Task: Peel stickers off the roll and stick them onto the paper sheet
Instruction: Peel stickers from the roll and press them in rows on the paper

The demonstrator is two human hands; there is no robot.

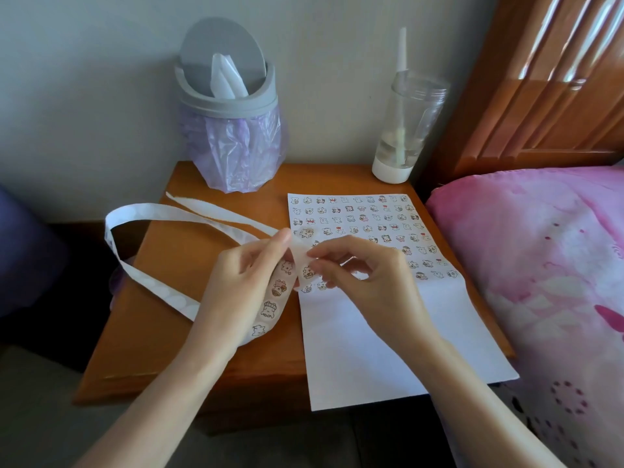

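Head view: I see the left hand (250, 278) gripping the sticker strip (270, 309), its used backing looping off to that hand's left, while the right hand (368, 282) pinches a sticker (300, 248) between the two hands, with the paper sheet (371, 349) beneath the right hand.

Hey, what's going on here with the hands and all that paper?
A person is peeling stickers at a wooden nightstand. The left hand holds the sticker strip in its grip, and the right hand pinches a sticker at the strip's top end, seemingly lifting it off. The paper sheet has sticker rows across its upper half; the lower half is bare. Emptied backing loops off to the left.
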